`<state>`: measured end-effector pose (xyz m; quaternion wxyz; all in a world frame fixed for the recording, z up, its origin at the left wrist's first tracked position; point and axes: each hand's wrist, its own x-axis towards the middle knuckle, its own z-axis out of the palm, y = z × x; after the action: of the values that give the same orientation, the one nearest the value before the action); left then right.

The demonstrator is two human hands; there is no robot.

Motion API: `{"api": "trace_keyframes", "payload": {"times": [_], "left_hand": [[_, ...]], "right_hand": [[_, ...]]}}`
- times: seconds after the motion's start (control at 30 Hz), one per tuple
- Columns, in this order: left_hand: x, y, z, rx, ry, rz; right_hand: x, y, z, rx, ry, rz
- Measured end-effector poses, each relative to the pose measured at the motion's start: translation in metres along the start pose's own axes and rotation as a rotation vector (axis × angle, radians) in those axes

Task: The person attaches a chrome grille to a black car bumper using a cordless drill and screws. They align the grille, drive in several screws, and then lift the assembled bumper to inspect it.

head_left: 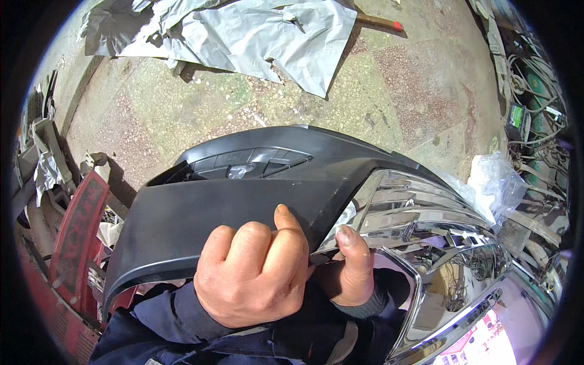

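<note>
A black plastic bumper cover (243,204) with a chrome slatted grille (413,213) lies close in front of me. My left hand (249,277) is closed in a fist, knuckles up, at the near edge of the black panel. Its index finger is bent forward over the panel. Whatever it grips is hidden under the fingers. Beside it, where the black panel meets the chrome, my right hand (350,271) is closed with its thumb raised. Its other fingers are curled out of sight, and what they hold cannot be made out.
A crumpled grey-white sheet (261,39) lies on the stone-chip floor (420,79) beyond, near a red-tipped wooden stick (380,23). Red parts (76,237) and scrap crowd the left. Clear plastic wrap (496,182) and tangled cables (535,79) line the right.
</note>
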<state>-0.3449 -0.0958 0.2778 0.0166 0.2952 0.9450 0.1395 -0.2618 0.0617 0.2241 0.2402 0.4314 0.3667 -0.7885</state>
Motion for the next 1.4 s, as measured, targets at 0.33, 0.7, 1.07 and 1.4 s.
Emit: {"api": "trace_keyframes", "payload": {"times": [0.33,0.7,1.07,1.4], "left_hand": [[0.021,-0.027,-0.005,-0.114,-0.059,0.089],[0.050,-0.034,-0.014,0.006,-0.073,0.249],[0.075,-0.041,0.001,0.200,-0.034,0.361],[0.085,-0.059,0.011,0.298,0.005,0.440]], "right_hand": [[0.004,-0.030,0.029,0.126,-0.009,-0.014],[0.061,-0.031,0.021,-0.328,0.038,-0.641],[0.136,0.082,-0.178,-0.474,0.621,-0.522],[0.161,0.085,-0.266,-0.780,0.915,-0.310]]}}
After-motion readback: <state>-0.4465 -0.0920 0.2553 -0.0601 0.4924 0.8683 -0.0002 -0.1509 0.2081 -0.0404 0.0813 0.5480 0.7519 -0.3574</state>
